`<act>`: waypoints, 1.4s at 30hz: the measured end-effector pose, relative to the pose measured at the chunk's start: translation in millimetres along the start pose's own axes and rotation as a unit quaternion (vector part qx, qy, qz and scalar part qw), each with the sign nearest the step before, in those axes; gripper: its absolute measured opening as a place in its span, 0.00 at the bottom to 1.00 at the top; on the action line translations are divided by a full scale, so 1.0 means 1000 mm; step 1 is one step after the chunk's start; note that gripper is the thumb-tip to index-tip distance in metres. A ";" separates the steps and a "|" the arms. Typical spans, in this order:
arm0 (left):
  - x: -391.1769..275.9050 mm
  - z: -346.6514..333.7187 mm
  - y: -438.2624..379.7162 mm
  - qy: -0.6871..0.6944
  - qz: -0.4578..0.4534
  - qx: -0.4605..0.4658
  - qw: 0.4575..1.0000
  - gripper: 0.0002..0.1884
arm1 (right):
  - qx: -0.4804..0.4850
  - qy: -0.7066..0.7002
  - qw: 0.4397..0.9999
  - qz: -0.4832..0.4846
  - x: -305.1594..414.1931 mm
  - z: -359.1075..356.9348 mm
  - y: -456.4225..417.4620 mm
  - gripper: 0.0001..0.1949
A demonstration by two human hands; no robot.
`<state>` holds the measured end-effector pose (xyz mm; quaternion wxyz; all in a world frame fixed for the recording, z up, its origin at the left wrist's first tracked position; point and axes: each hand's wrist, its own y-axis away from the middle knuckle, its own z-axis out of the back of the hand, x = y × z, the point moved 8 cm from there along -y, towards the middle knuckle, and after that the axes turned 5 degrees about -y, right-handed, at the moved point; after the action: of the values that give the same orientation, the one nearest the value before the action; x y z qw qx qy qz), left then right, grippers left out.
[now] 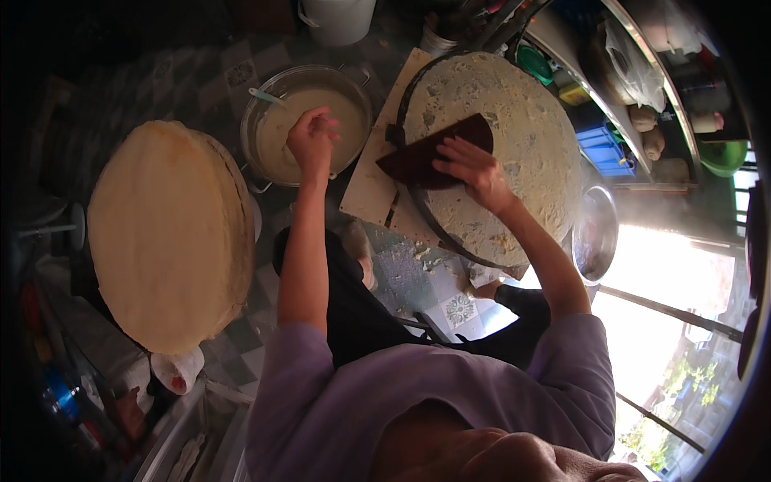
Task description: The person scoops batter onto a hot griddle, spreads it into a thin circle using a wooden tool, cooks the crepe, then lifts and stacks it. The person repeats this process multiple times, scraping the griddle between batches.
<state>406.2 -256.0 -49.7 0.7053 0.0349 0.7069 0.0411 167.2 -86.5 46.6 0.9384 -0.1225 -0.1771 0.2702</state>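
Note:
A large round griddle (530,144) stands in front of me to the right, coated with a thin, patchy layer of batter. My right hand (476,172) is on a dark half-round scraper (421,158), which lies over the griddle's left edge. Over a wide metal pot of pale batter (271,135) hangs my left hand (313,135), fingers curled, with nothing seen in it. A spoon with a light blue handle (266,96) leans inside the pot's rim. At the left rests a tall stack of thin round flatbreads (168,235).
A pale board (373,175) lies under the griddle's left side. Behind stands a white bucket (337,21). Shelves with a blue basket (604,150) are at the right, near a round metal pan (595,235). Food scraps lie on the tiled floor (461,307).

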 end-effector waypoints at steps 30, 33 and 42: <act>0.001 -0.020 -0.012 -0.124 -0.027 0.005 0.992 0.11 | -0.195 0.071 0.904 -0.374 -0.201 0.126 0.264 0.27; -0.005 -0.037 0.001 -0.128 -0.031 0.023 0.991 0.11 | -0.189 0.141 0.892 -0.386 -0.106 0.112 0.312 0.27; 0.002 -0.056 0.019 -0.021 -0.038 0.089 0.995 0.11 | -0.159 0.301 0.813 -0.473 0.105 0.000 0.205 0.32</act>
<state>350.3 -237.6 -49.3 0.7152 0.0714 0.6936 -0.0491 155.3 140.4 7.3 0.9243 -0.2461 0.0381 -0.2891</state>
